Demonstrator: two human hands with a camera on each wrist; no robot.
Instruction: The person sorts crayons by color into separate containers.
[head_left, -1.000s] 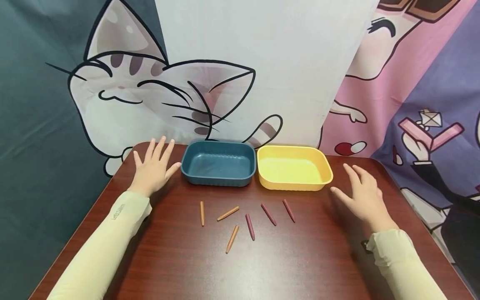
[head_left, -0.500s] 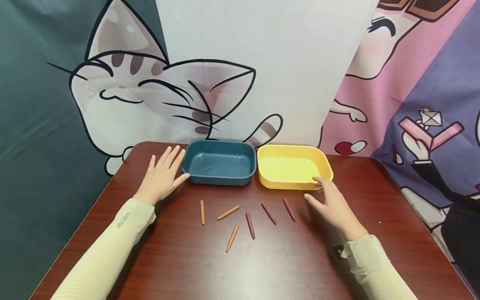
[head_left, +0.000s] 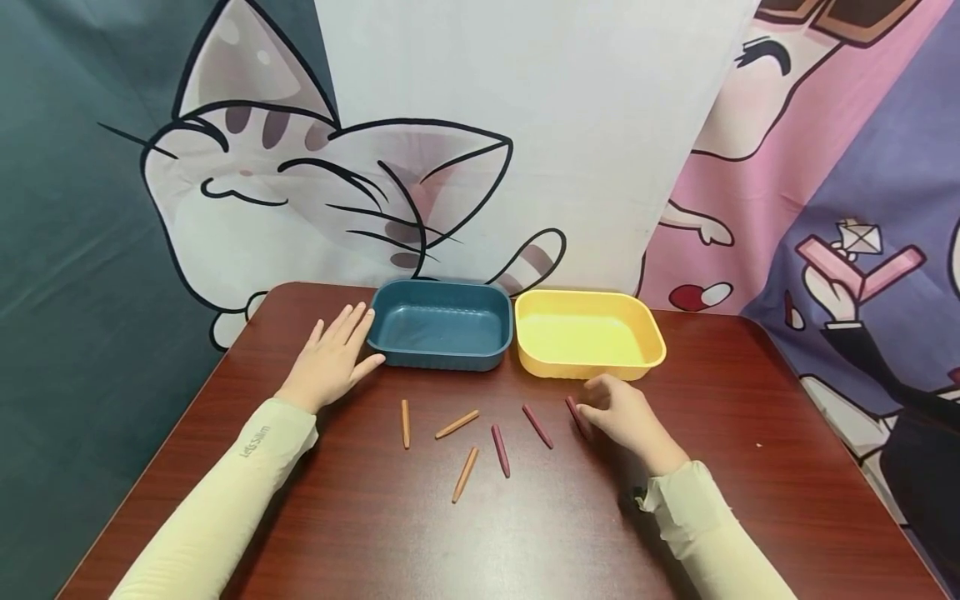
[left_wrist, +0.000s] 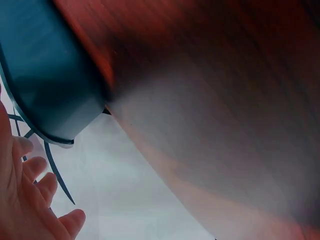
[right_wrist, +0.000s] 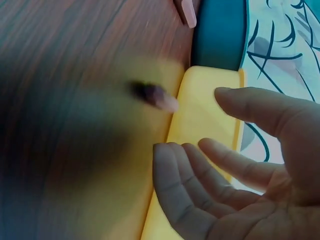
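Observation:
My left hand (head_left: 322, 367) is spread beside the left end of a dark blue tray (head_left: 442, 360), its fingertips right at the rim. My right hand (head_left: 626, 417) hovers at the rightmost dark red crayon (head_left: 574, 410), just in front of a yellow tray (head_left: 585, 369). Its thumb overlaps that crayon in the head view. In the right wrist view, thumb and fingers stand apart with nothing between them, and the crayon (right_wrist: 159, 97) is blurred beyond. Two more dark red crayons (head_left: 537, 427) lie to the left, and three orange crayons (head_left: 457, 425) lie farther left.
The two trays stand side by side at the back of the brown wooden table (head_left: 525, 542). Behind them hangs a cloth (head_left: 585, 125) printed with a cartoon cat. Both trays hold nothing.
My right hand has moved left from the table's right side to the rightmost dark red crayon, its fingers curving more. My left hand has shifted slightly right and nearer to me.

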